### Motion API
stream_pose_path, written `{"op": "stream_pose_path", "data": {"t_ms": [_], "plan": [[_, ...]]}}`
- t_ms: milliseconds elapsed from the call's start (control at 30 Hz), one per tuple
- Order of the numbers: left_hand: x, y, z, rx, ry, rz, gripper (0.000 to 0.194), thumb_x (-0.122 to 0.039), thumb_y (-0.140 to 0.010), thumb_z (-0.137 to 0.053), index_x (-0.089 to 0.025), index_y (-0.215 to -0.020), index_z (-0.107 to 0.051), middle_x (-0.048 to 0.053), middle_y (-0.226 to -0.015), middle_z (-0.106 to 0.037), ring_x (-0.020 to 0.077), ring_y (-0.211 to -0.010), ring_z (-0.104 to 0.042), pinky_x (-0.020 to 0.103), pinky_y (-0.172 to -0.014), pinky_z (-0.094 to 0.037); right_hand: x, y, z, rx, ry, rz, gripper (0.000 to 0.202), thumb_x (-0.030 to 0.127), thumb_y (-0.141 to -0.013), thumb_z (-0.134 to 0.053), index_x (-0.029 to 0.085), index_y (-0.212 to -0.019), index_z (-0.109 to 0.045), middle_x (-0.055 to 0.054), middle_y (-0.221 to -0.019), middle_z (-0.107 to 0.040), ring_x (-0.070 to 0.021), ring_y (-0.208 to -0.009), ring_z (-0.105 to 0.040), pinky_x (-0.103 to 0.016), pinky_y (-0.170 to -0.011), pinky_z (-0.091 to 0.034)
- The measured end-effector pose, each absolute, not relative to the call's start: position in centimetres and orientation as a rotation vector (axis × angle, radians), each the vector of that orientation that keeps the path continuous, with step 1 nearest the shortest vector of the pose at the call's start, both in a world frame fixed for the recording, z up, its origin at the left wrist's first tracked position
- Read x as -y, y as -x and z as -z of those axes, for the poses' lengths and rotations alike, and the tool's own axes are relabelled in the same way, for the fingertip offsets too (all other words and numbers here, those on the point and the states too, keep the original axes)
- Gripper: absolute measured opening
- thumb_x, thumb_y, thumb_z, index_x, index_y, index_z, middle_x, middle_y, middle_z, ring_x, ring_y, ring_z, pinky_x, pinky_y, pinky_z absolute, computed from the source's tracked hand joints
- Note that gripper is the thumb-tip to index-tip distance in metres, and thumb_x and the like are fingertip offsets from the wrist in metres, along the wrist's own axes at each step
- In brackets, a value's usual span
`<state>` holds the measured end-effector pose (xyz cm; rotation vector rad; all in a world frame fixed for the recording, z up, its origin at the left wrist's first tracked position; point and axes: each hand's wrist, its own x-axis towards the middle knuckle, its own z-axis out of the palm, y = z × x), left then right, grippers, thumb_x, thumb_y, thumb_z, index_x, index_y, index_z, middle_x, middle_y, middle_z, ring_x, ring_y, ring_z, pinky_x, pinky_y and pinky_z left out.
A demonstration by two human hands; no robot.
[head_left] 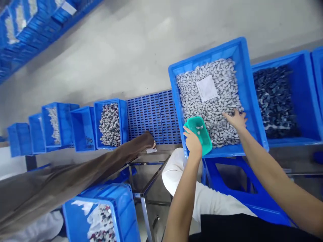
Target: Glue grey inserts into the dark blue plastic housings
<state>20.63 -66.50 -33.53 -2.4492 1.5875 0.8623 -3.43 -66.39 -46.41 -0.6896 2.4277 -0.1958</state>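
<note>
My left hand [193, 143] grips the near left side of a small green plastic tub [207, 138]. A few pale pieces lie in the bottom of the tub. The tub sits over the near left corner of a large blue crate [248, 101]. Small light-grey pieces [199, 109] fill much of the crate, and a white paper slip [207, 88] rests on them. My right hand [237, 120] is at the right part of the pile, fingers spread and touching or just above the pieces. Nothing shows in its grasp.
Another blue crate with dark pieces [274, 97] stands to the right. Blue slotted pallets [146, 114] lie at left, with further crates beyond. A co-worker's brown sleeve [108, 161] reaches in from the left, above a metal frame [145, 201]. A blue stool [237, 181] is below my crate.
</note>
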Motion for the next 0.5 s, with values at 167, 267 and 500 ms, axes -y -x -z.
{"op": "stream_pose_path", "data": {"t_ms": [167,267,500], "plan": [[69.1,-17.7,35.6,-1.632,2.458,-0.786,0.047,-0.036,-0.099,-0.067,-0.014,-0.139,-0.058,0.015,-0.133,-0.064,0.0234,-0.108,-0.07,0.042,-0.09,-0.064,68.6,3.6,48.7,-2.328,0.638,0.38,0.051,0.047,-0.098,-0.065,0.018,-0.139,-0.057,-0.013,-0.142,-0.057,-0.026,-0.128,-0.058,-0.052,-0.108,-0.055],[70.5,-15.7,36.1,-1.669,2.466,-0.788,0.047,-0.036,-0.099,-0.067,-0.014,-0.139,-0.058,0.015,-0.134,-0.064,0.0233,-0.109,-0.069,0.041,-0.091,-0.063,68.9,4.0,48.8,-2.201,0.683,0.465,0.047,0.047,-0.098,-0.065,0.016,-0.134,-0.06,-0.011,-0.133,-0.062,-0.0226,-0.118,-0.063,-0.046,-0.101,-0.059],[70.8,-14.6,35.6,-1.726,2.398,-0.858,0.044,-0.037,-0.1,-0.065,-0.015,-0.137,-0.059,0.014,-0.131,-0.066,0.0232,-0.109,-0.069,0.044,-0.092,-0.063,68.9,-4.0,46.8,-1.968,0.94,0.597,0.044,0.048,-0.1,-0.062,0.016,-0.13,-0.062,-0.011,-0.13,-0.063,-0.0216,-0.116,-0.063,-0.044,-0.1,-0.059]]}}
